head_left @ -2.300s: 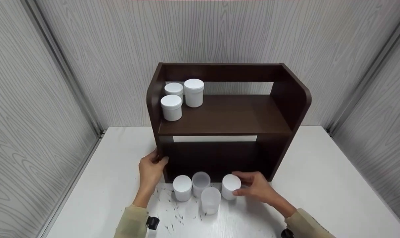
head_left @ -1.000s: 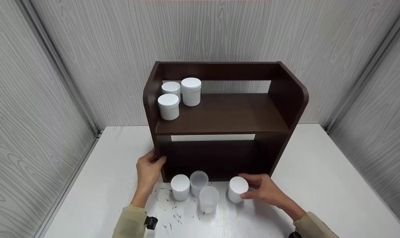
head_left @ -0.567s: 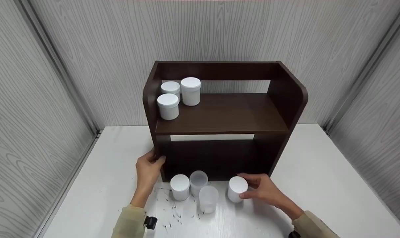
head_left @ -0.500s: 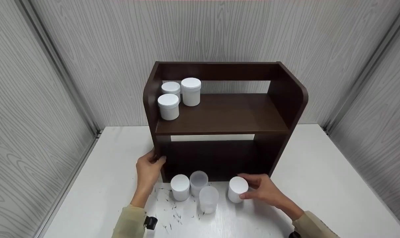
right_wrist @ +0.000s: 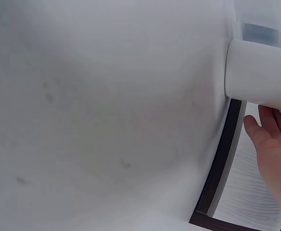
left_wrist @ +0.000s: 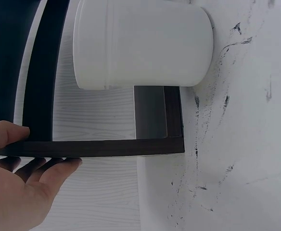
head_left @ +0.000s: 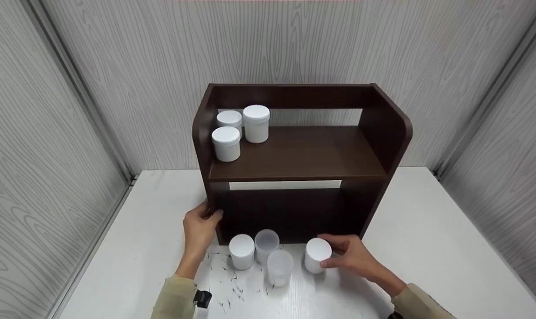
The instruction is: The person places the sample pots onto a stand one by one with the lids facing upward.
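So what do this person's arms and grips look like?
The left sleeve and right sleeve are pale khaki. The left grip and right grip are ungloved hands. A small black object shows beside each sleeve; I can't tell what it is.

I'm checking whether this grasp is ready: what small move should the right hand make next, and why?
Probably bring the right hand's thumb in against the jar. The right wrist view shows its tip apart from the jar's side, so the hold may be loose. The jar stands on the table.
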`<state>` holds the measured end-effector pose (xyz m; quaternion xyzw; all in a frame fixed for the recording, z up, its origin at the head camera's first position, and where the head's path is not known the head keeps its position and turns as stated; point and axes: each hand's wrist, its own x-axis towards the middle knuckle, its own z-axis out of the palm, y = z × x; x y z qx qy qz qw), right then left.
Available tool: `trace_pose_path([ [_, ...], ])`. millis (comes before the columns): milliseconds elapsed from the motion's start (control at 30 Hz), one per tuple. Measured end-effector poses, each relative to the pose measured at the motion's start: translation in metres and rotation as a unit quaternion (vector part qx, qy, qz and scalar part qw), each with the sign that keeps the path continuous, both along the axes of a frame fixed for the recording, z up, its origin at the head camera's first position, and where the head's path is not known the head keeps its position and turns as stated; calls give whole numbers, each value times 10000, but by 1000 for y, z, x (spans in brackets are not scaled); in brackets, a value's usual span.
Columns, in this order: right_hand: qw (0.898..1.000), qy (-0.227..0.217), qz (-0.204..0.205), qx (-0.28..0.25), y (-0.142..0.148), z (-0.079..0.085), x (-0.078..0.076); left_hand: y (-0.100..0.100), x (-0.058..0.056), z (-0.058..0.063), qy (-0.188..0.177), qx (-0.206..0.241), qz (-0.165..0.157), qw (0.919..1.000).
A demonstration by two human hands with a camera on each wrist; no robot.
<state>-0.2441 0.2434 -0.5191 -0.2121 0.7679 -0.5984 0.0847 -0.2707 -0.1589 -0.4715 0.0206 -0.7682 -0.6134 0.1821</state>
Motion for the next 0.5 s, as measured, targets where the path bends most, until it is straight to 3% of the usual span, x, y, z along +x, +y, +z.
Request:
trace_pose_path([
  [267, 9999, -66, 3, -129, 0, 5, 3, 0, 0, 1, -69, 44, 28, 10000],
  [500, 9999, -93, -77, -24, 1, 23, 6, 0, 0, 2, -65, 48, -21, 10000],
])
